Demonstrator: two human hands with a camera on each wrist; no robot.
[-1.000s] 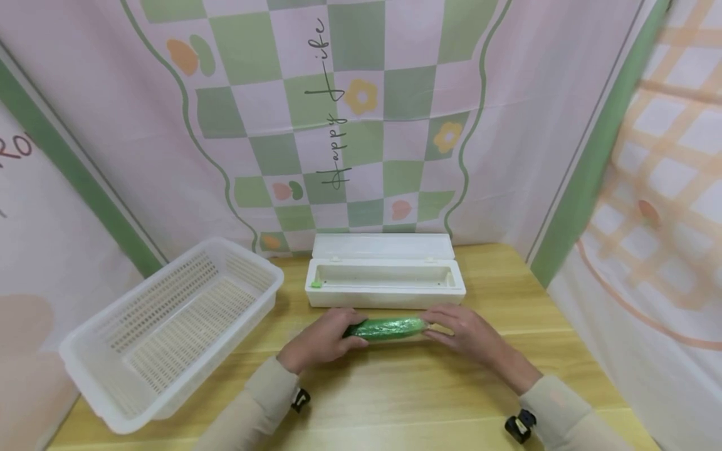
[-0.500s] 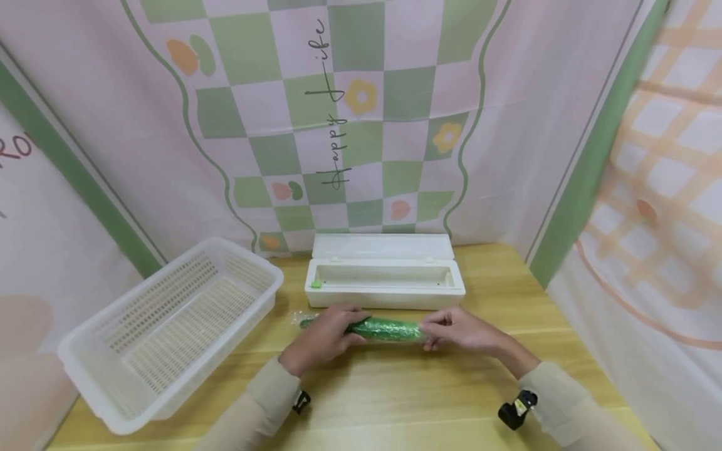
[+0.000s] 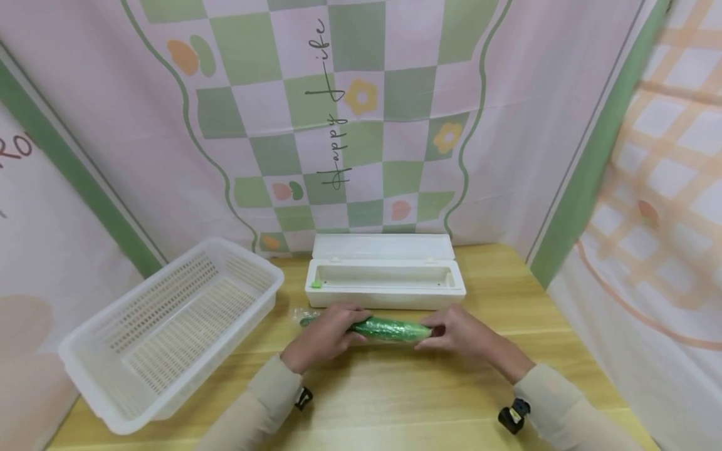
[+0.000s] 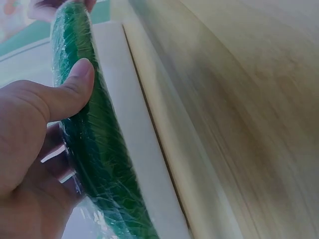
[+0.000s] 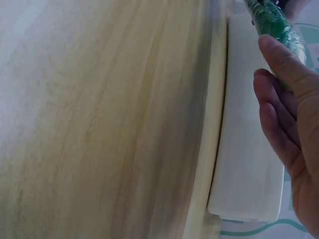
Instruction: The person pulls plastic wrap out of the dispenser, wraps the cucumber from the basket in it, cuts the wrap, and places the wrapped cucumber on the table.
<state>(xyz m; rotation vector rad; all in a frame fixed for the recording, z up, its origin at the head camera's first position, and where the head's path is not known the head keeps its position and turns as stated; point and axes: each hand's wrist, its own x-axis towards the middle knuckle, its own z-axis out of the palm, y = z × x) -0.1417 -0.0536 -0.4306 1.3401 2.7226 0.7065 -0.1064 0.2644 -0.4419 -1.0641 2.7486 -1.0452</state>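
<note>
A green cucumber (image 3: 392,329) wrapped in clear plastic film is held level above the table, in front of a long white box. My left hand (image 3: 327,335) grips it left of its middle; in the left wrist view the thumb of that hand (image 4: 30,129) presses across the wrapped cucumber (image 4: 99,139). Loose film sticks out beyond the left end. At the right end, my right hand (image 3: 465,332) holds the tip between thumb and fingers. From the right wrist, the thumb of the right hand (image 5: 304,114) lies along the film-covered cucumber (image 5: 274,22).
Behind the hands stands the white box (image 3: 386,299), its lid (image 3: 383,246) raised at the back and a small green tab (image 3: 316,284) inside at left. A white slotted plastic basket (image 3: 214,351) sits at the left of the wooden table (image 3: 389,401). Patterned curtains surround the table.
My right hand has shifted its fingers at the cucumber's right end, from pinching the film's tip to gripping the end itself. The left hand has slid along, leaving the left end visible behind it.
</note>
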